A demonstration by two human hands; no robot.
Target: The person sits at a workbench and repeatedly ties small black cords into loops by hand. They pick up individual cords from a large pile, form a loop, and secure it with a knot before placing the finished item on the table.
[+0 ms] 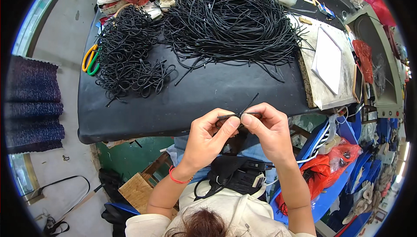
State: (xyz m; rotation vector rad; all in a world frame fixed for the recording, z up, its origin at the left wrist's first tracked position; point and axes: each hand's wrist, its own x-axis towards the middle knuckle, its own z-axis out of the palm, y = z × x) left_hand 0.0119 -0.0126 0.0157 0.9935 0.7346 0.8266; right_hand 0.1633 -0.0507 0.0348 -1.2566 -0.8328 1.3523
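left hand: the left hand [207,138] pinches one end of a short black cord [238,115] between thumb and forefinger, a red band on its wrist.
right hand: the right hand [269,128] grips the same cord from the other side, fingertips meeting those of the left.
cord: held in the air just past the near edge of the black table [195,93], one loose end sticking up and away.
straight pile: a big heap of long black cords [230,17] lies at the far middle of the table.
looped pile: a smaller heap of knotted cords [128,54] lies to the left.
scissors: yellow and green handles [90,59] just beside the looped heap.
paper: white sheets [328,61] on a board at the right.
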